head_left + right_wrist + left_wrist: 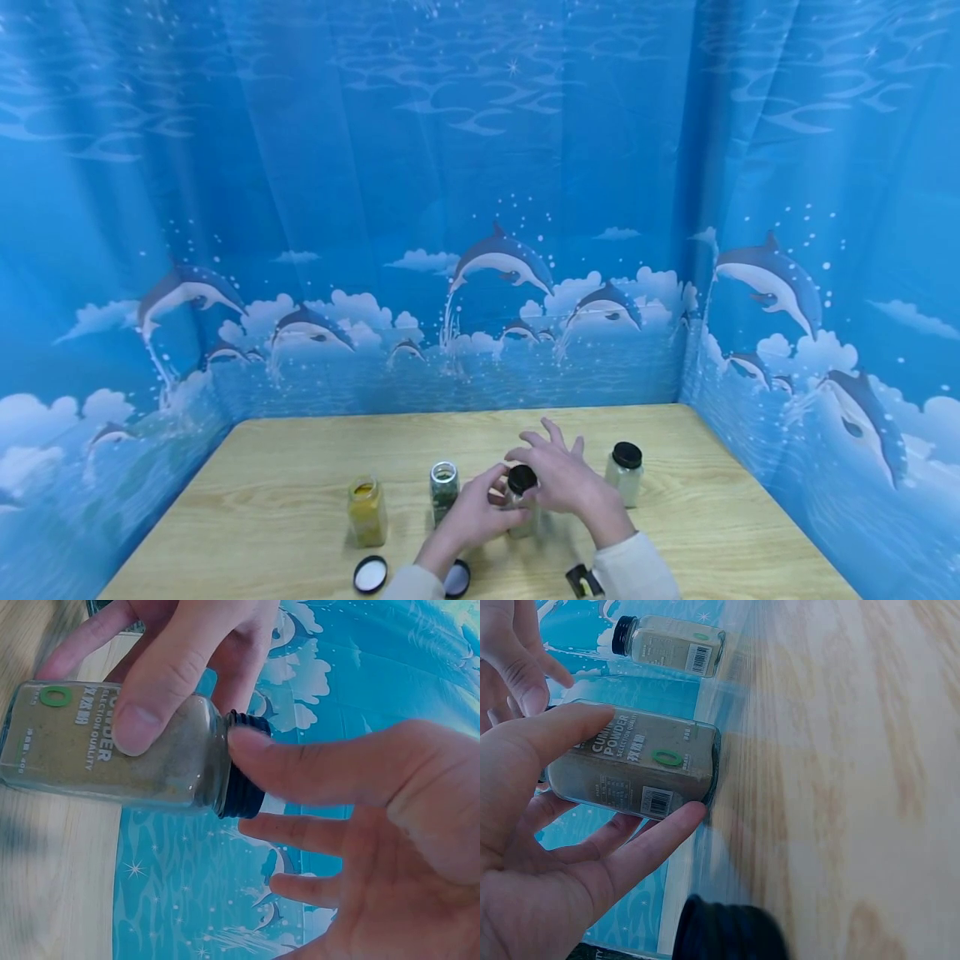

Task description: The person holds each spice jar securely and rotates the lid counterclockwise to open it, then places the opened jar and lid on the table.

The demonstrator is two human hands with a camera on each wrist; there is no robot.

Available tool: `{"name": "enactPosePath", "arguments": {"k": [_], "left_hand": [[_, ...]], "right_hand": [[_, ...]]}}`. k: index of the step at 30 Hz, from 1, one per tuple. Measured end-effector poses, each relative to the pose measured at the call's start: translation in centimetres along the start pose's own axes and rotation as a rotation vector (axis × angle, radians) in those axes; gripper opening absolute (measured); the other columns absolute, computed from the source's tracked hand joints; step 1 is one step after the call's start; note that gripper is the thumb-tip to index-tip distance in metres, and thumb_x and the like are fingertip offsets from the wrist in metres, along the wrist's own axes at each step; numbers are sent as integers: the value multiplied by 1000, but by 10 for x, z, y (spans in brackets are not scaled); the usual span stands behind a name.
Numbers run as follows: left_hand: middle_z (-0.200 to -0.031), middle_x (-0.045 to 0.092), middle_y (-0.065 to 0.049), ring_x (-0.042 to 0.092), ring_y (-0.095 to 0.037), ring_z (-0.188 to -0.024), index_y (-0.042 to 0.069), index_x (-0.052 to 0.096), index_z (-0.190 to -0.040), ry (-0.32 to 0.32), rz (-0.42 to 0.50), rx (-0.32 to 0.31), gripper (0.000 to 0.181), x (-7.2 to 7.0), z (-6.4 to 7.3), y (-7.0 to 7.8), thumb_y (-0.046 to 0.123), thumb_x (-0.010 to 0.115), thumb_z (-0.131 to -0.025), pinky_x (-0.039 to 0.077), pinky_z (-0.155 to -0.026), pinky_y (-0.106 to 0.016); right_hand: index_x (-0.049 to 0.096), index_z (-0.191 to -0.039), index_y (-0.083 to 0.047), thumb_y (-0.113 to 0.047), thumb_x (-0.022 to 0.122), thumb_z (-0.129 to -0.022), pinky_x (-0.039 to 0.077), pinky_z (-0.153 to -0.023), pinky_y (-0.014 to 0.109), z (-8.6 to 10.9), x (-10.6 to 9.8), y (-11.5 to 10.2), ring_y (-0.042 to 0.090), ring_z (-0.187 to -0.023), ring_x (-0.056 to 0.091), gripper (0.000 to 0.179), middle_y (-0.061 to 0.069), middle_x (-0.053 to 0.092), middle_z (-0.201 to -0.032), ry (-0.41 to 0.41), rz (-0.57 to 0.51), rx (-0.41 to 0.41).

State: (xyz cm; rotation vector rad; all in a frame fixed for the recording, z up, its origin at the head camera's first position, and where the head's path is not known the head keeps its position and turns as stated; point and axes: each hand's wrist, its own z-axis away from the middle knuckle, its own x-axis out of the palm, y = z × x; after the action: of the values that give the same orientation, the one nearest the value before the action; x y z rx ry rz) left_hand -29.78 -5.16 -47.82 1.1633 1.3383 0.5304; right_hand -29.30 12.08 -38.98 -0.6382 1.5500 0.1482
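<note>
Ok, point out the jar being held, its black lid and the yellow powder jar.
Held jar (639, 763), left wrist view, printed side.
Black lid (522, 478), head view, top.
Yellow powder jar (367, 515), head view, glass side.

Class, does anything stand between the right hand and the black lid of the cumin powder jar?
Nothing visible does. The right hand already has its thumb at the black lid. The left hand grips the cumin powder jar below the lid, so it does not block the way.
</note>
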Motion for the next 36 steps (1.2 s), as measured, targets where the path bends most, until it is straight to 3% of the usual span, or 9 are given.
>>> {"name": "enactPosePath", "arguments": {"k": [5, 13, 18, 23, 36], "left_hand": [[-106, 67, -8, 72, -30, -103, 19, 64, -118, -9, 14, -12, 41, 0, 0, -1, 22, 85, -82, 63, -85, -45], [-111, 71, -8, 71, -30, -105, 22, 65, -117, -7, 16, -29, 40, 0, -1, -1, 21, 86, -83, 63, -87, -47], [-109, 71, -8, 72, -28, -103, 22, 65, -116, -3, 13, -15, 39, 0, -1, -1, 21, 86, -82, 63, -85, -43], [-109, 70, -8, 72, -28, -102, 21, 66, -116, -3, 17, -10, 39, 0, -2, -2, 21, 86, -82, 63, -85, -44], [-104, 68, -3, 70, -24, -102, 23, 66, -114, 1, -5, -5, 38, 0, 0, -2, 26, 86, -82, 62, -85, -44]], "right_hand": [[64, -135, -16, -32, 85, -84, 13, -105, 93, 1, -1, 0, 51, -154, 20, 58, 19, 49, -155, 13, -13, 1], [74, -116, -12, -45, 85, -81, 12, -104, 94, 0, -1, 0, 52, -153, 24, 49, 18, 54, -151, 97, 27, 38], [78, -99, -14, -46, 88, -77, 13, -103, 94, -2, 0, 1, 52, -153, 26, 40, 18, 57, -148, 125, 44, 34], [78, -93, -16, -44, 90, -76, 11, -104, 94, -2, 1, 2, 53, -153, 24, 35, 18, 57, -149, 128, 52, 38], [79, -104, -16, -33, 91, -76, 4, -112, 88, 1, -1, 0, 49, -157, 17, 35, 20, 53, -154, 106, 67, -9]]}}
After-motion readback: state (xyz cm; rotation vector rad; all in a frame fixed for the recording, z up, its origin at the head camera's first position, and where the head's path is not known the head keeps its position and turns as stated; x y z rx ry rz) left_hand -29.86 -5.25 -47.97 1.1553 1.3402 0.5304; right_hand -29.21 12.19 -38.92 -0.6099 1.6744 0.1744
